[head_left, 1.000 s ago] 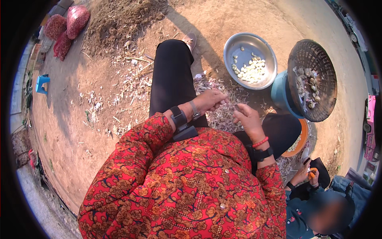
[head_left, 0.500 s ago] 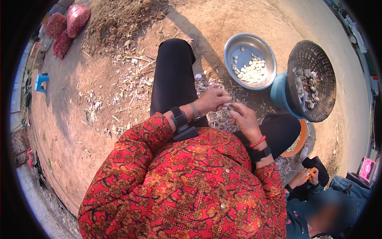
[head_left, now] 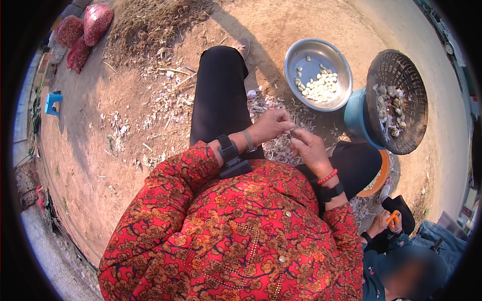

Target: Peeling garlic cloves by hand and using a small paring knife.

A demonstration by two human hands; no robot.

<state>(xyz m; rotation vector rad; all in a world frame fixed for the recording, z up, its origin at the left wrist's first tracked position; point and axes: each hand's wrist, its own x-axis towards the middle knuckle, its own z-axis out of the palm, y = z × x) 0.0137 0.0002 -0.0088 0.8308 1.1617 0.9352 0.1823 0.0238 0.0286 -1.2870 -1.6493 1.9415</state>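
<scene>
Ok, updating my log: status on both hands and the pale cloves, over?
Left hand and right hand close together above papery scraps, whether holding anything unclear. Pale cloves in metal basin. Woven basket beside basin, not in the way.

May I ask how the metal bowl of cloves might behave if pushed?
The bowl would probably stay stiff, as its wall looks metallic. Being wide, it seems unlikely to tip. The loose cloves may shift, since they cover only part of the bottom.
</scene>
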